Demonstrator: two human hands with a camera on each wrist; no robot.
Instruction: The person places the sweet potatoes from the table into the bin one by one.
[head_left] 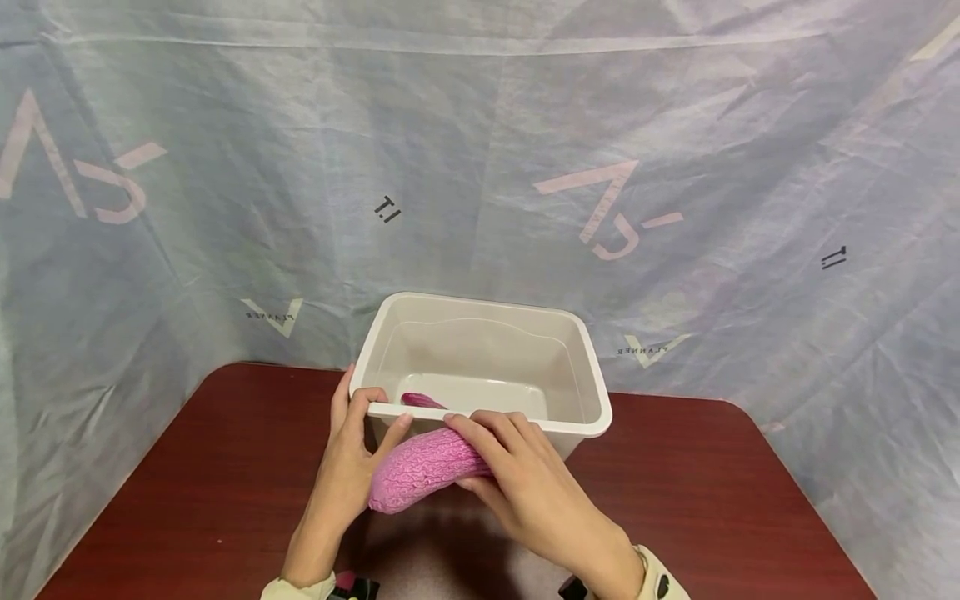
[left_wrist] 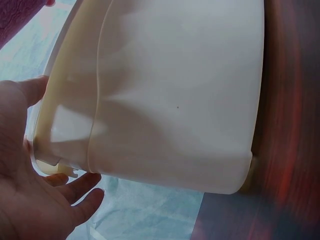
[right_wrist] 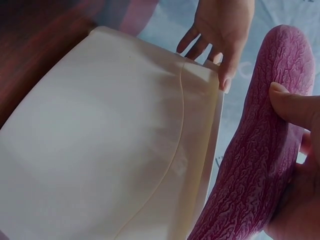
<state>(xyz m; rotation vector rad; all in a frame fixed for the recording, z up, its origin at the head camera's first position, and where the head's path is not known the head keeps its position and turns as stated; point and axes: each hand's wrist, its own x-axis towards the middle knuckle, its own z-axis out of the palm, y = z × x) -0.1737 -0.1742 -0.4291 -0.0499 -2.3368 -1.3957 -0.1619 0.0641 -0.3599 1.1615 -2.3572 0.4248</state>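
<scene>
A long, plump purple-pink vegetable with a wrinkled skin, perhaps an eggplant, is held in my right hand in front of a cream plastic bin. In the right wrist view, the thumb lies across the vegetable and the palm is behind it. My left hand grips the bin's near left corner. The left wrist view shows that hand's thumb against the rim and its fingers around the corner. Inside the bin lies a purple-pink piece, mostly hidden by the near wall.
The bin stands on a dark red wooden table, near its far edge. Grey printed fabric hangs behind the table and along both sides. A dark shadow falls on the table below the hands.
</scene>
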